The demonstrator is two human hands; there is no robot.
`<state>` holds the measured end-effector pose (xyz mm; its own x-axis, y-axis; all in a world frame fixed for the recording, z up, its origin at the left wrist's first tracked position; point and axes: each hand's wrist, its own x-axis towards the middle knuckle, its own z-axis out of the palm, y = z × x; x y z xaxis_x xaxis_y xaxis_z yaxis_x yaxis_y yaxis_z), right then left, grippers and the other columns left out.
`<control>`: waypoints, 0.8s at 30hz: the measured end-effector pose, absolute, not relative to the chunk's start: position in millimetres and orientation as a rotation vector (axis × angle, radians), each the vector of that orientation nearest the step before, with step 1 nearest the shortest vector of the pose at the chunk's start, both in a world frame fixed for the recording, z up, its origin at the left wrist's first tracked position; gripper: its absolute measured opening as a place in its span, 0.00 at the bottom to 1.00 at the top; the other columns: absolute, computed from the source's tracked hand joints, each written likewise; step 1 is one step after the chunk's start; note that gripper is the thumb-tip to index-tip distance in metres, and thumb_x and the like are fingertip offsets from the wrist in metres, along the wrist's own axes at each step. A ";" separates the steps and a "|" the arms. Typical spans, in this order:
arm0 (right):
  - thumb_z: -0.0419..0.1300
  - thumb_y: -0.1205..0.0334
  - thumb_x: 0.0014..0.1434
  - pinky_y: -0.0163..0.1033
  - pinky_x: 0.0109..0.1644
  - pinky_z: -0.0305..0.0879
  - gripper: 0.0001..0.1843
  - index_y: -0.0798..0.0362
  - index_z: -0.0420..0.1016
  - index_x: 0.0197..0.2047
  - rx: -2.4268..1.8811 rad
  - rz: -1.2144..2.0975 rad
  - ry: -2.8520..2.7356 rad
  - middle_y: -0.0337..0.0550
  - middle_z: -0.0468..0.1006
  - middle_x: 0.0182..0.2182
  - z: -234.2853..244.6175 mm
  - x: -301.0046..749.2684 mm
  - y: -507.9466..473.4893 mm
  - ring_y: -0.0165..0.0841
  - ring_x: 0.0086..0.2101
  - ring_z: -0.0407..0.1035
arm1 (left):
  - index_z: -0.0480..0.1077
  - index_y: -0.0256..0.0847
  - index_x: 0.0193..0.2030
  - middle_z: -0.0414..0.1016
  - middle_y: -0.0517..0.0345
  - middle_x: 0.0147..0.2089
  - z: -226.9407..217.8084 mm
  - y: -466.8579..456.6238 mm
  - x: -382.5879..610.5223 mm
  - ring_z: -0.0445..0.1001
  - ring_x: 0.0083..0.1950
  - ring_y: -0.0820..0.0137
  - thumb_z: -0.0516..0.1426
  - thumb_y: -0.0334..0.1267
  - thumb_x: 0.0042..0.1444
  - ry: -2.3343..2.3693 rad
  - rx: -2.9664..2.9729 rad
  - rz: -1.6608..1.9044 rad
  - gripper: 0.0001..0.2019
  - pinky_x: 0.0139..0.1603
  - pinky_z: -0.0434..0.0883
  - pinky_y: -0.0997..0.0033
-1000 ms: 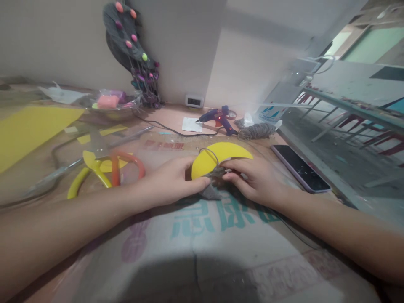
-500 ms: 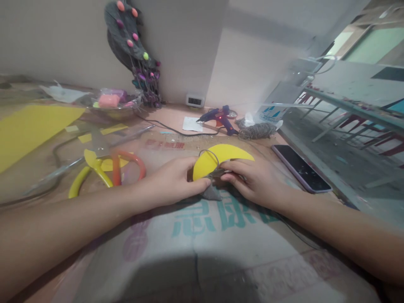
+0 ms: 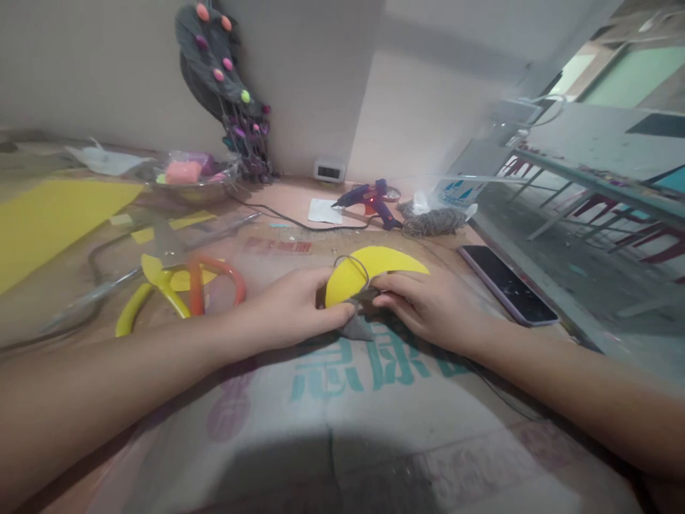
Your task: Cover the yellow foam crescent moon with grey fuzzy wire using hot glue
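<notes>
A yellow crescent-shaped piece [image 3: 382, 262] is between my two hands, above the printed sheet. My left hand [image 3: 307, 300] grips its left side, thumb in front and the other fingers mostly hidden behind. Its lower tip is covered in grey yarn [image 3: 357, 327], and a loop of the yarn crosses the yellow face. My right hand [image 3: 422, 300] is closed in a pinch on the grey yarn at the crescent's inner edge, fingertips near the left thumb. A thin strand runs along the table under my right forearm.
Scissors with yellow and orange handles [image 3: 182, 285] lie at left, near yellow sheet material [image 3: 58, 221]. Behind the hands are a glue gun [image 3: 369, 200] and a grey yarn bundle [image 3: 436, 223]. A phone [image 3: 508, 285] rests at right by the table edge. A decorated grey crescent [image 3: 208, 64] hangs against the wall.
Almost nothing differs. The right fingertips and the yarn at the crescent's inner edge have shifted very slightly; both hands keep their hold. The whole view has slid a little to the left.
</notes>
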<state>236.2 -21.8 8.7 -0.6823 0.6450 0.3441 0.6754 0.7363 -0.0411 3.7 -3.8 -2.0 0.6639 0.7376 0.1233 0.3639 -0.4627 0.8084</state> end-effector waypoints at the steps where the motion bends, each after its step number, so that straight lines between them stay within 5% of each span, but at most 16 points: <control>1: 0.51 0.60 0.68 0.37 0.36 0.62 0.12 0.53 0.74 0.45 -1.020 -0.094 -2.582 0.45 0.82 0.36 7.7 236.1 -21.3 0.34 0.34 0.74 | 0.73 0.41 0.44 0.78 0.61 0.42 -2.1 -3.7 3.7 0.75 0.42 0.65 0.56 0.41 0.58 0.854 2.067 0.593 0.11 0.41 0.70 0.70; 6: 0.50 0.59 0.67 0.37 0.34 0.61 0.12 0.56 0.72 0.42 -0.937 0.099 -2.450 0.45 0.78 0.31 7.4 235.8 -19.5 0.33 0.31 0.70 | 0.73 0.42 0.47 0.79 0.59 0.44 -1.6 -1.8 3.8 0.76 0.44 0.65 0.55 0.44 0.59 0.825 1.979 0.616 0.13 0.45 0.71 0.68; 11: 0.62 0.51 0.59 0.34 0.29 0.58 0.14 0.55 0.72 0.38 -0.938 0.208 -2.445 0.40 0.73 0.26 11.9 234.3 -22.8 0.29 0.26 0.63 | 0.74 0.41 0.42 0.79 0.58 0.44 -2.9 0.6 4.1 0.75 0.44 0.66 0.56 0.45 0.60 0.789 1.933 0.659 0.12 0.47 0.70 0.68; 15: 0.63 0.58 0.58 0.32 0.28 0.57 0.08 0.54 0.73 0.35 -0.937 0.276 -2.480 0.39 0.74 0.25 9.3 232.8 -24.3 0.27 0.25 0.64 | 0.73 0.40 0.44 0.78 0.57 0.44 -4.4 2.1 4.0 0.75 0.44 0.66 0.56 0.45 0.60 0.767 1.905 0.678 0.12 0.46 0.70 0.69; 24: 0.57 0.59 0.64 0.33 0.32 0.59 0.11 0.54 0.73 0.32 -0.833 0.325 -2.554 0.40 0.74 0.25 0.6 232.0 -23.1 0.28 0.27 0.66 | 0.72 0.40 0.38 0.73 0.62 0.33 -3.6 2.8 5.5 0.69 0.31 0.74 0.57 0.46 0.58 0.805 1.811 0.701 0.11 0.31 0.67 0.76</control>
<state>232.0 -23.1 0.6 -0.7259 0.6047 0.3279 0.5034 0.7918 -0.3458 5.5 2.8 -3.6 0.6116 0.7845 0.1025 0.2098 -0.2857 0.9351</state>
